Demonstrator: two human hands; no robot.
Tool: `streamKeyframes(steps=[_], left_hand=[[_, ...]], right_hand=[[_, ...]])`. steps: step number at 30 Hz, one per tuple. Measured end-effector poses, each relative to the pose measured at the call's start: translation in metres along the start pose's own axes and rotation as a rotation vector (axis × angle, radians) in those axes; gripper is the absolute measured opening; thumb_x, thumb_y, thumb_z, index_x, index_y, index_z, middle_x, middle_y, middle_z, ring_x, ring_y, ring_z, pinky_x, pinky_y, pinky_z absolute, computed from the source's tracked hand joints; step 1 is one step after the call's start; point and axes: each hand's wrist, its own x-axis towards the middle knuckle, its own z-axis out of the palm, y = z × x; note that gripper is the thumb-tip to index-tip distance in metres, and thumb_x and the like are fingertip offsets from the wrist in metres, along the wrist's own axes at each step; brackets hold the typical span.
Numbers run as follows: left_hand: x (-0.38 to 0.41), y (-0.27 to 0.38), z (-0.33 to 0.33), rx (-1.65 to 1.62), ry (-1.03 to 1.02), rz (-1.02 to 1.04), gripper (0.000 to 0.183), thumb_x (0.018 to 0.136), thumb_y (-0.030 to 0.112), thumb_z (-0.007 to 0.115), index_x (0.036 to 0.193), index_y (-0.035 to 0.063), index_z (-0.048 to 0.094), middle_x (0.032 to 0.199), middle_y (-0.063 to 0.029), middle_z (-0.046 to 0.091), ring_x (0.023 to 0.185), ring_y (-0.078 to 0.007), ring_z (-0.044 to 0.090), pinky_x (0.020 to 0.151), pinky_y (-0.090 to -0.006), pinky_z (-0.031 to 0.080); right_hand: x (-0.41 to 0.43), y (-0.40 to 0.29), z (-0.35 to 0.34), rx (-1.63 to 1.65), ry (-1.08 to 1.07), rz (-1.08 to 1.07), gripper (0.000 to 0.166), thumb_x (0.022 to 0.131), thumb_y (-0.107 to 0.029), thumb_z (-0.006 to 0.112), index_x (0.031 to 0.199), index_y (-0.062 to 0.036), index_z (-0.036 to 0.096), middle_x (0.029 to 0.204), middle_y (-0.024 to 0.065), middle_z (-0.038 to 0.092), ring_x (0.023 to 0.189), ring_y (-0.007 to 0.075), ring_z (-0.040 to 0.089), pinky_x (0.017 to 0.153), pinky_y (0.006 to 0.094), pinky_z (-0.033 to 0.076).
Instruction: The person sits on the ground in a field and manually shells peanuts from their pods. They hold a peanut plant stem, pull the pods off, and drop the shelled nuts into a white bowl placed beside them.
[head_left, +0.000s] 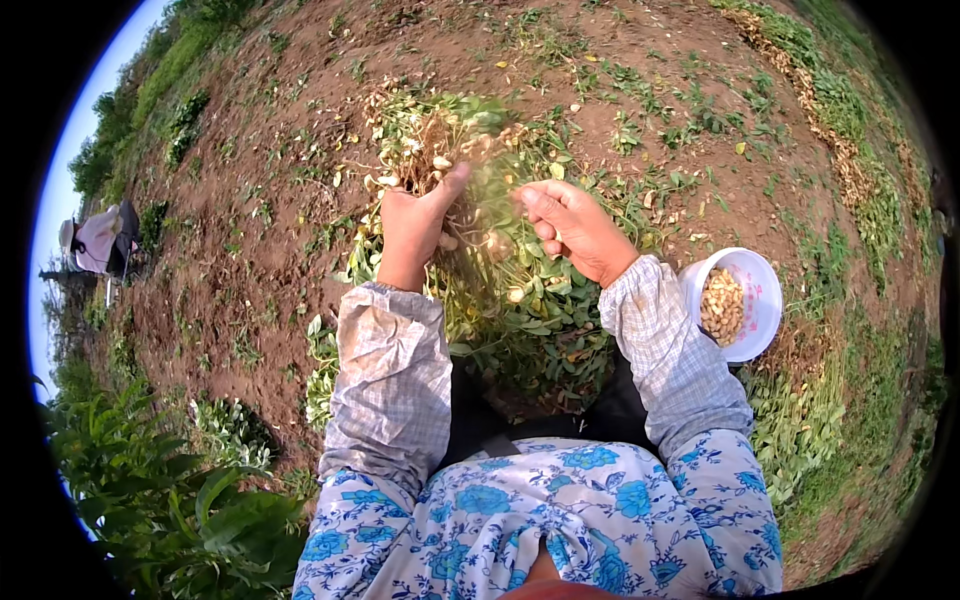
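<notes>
My left hand (420, 225) grips a bunch of uprooted peanut plants (420, 139), its thumb pointing up along the roots. Pale peanut pods (442, 163) hang among the stems around that thumb. Just right of the bunch is my right hand (574, 225), with its fingers curled in and thumb against the index finger. Whether anything sits inside those fingers is hidden. Leaves and stems between the two hands are blurred. Below them, a heap of green peanut foliage (547, 330) lies in front of my body, between my dark-clad legs.
At my right stands a white plastic bucket (766, 322), partly filled with peanut pods (721, 306). Bare brown soil (270, 150) with scattered weeds stretches ahead. Pulled plants (844, 97) lie in a row at far right. Another person (101, 236) is low at far left; leafy plants (180, 517) grow nearer.
</notes>
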Motion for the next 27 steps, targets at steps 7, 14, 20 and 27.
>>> streamKeyframes(steps=[7,14,20,27], left_hand=[[0.003,-0.010,-0.007,0.013,-0.078,-0.026,0.038,0.071,0.029,0.083,0.075,-0.0051,0.068,0.058,-0.0062,0.063,0.037,-0.0095,0.053,0.031,-0.0215,0.036],[-0.003,-0.003,-0.001,0.072,-0.213,-0.002,0.041,0.069,0.029,0.084,0.087,-0.0048,0.069,0.068,-0.0082,0.067,0.044,-0.0078,0.057,0.034,-0.0195,0.041],[-0.007,0.002,-0.002,-0.007,-0.243,0.065,0.036,0.067,0.024,0.085,0.088,-0.0014,0.070,0.070,-0.0071,0.068,0.052,-0.0083,0.061,0.039,-0.0197,0.044],[-0.015,0.015,0.002,0.542,-0.237,0.105,0.070,0.062,0.014,0.090,0.116,-0.0094,0.052,0.090,-0.0106,0.068,0.080,-0.0151,0.065,0.066,-0.0291,0.054]], right_hand=[[0.002,0.005,0.009,-0.315,-0.061,-0.046,0.044,0.088,-0.029,0.069,0.119,0.0000,0.057,0.080,-0.0042,0.052,0.060,0.0012,0.040,0.048,0.0181,0.033],[0.035,0.048,-0.008,-0.414,0.143,-0.258,0.041,0.083,-0.018,0.073,0.118,-0.0010,0.060,0.091,0.0025,0.064,0.076,0.0113,0.058,0.070,0.0267,0.048],[0.032,0.045,-0.007,-0.622,0.028,-0.171,0.032,0.085,-0.025,0.071,0.105,-0.0002,0.063,0.085,0.0047,0.066,0.077,0.0127,0.060,0.071,0.0276,0.048],[0.004,-0.003,0.010,-0.563,0.082,-0.186,0.023,0.089,-0.022,0.063,0.099,-0.0010,0.061,0.074,0.0008,0.058,0.060,0.0082,0.051,0.054,0.0277,0.042]])
